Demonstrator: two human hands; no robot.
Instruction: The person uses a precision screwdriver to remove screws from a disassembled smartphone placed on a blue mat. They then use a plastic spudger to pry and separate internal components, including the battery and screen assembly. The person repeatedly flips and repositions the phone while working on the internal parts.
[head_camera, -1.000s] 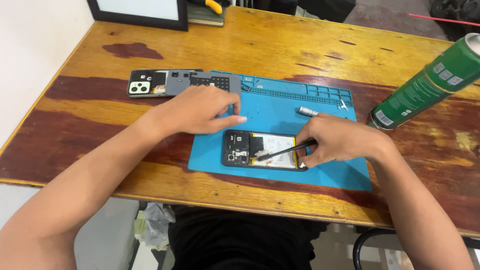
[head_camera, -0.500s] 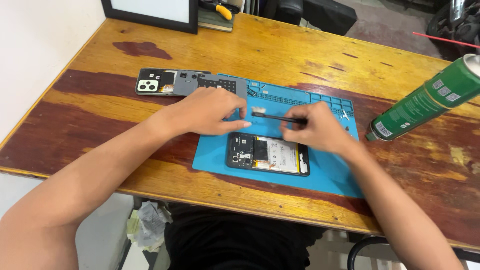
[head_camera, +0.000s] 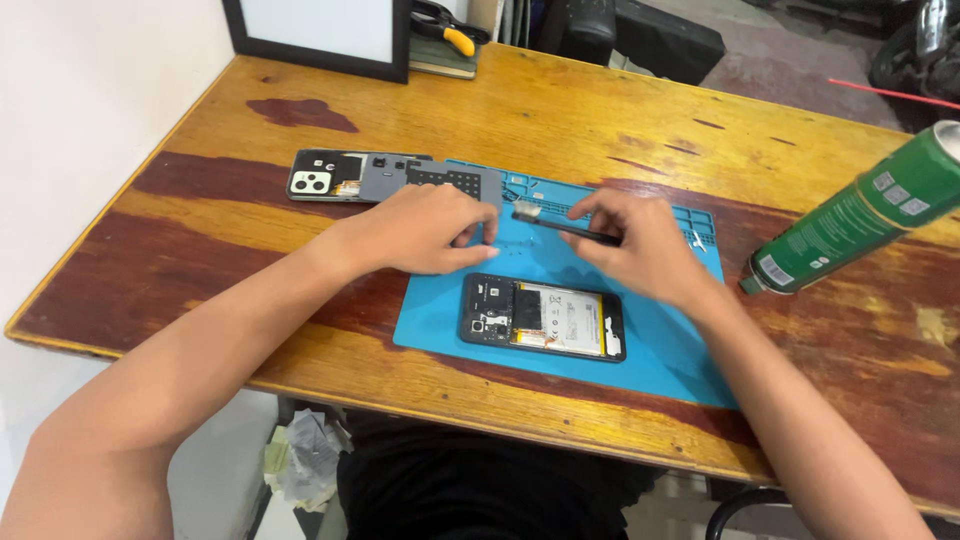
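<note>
The right hand (head_camera: 640, 245) pinches tweezers (head_camera: 570, 228) gripping a small part (head_camera: 526, 210). The left hand (head_camera: 425, 228) rests half-curled and empty on the mat (head_camera: 670, 340), above the phone (head_camera: 542, 317).

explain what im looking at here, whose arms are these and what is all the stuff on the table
The view comes from a camera worn on a person's head, looking down at their own bare arms; there is no machine. On the wooden table lies a blue work mat. On it sits an opened phone with its insides showing. Its removed back cover lies at the mat's far left. A green spray can lies to the right. The right hand holds dark tweezers with a small part at the tip. The left hand rests on the mat.
</note>
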